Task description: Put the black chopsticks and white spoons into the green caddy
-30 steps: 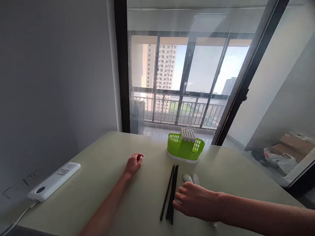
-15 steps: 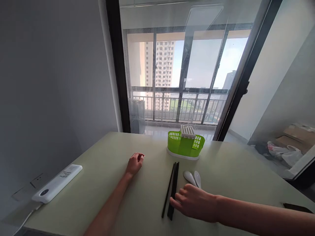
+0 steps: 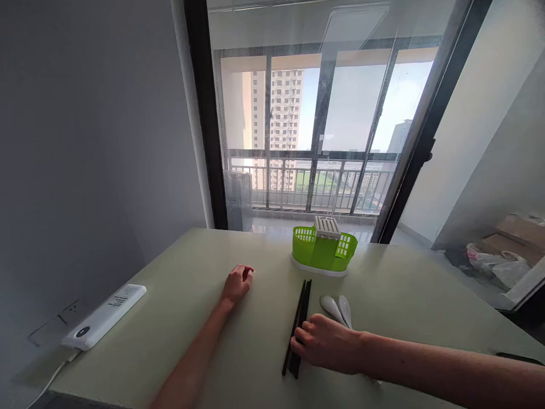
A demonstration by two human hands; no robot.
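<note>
Several black chopsticks lie in a bundle on the pale green table, pointing away from me. My right hand rests over their near part, fingers curled down onto them. Two white spoons lie just right of the chopsticks, their handles hidden under my right hand. A green slotted utensil holder with a white insert stands beyond them near the table's far edge. My left hand lies on the table to the left, loosely curled, holding nothing.
A white power strip with a cable lies at the table's left edge by the grey wall. A dark flat object shows at the right edge. Behind the table is a glass door to a balcony. Boxes and bags sit on the floor at right.
My right hand has slid left onto the chopsticks and its fingers have closed down on them. The view shifted slightly. My left hand has stayed put.
</note>
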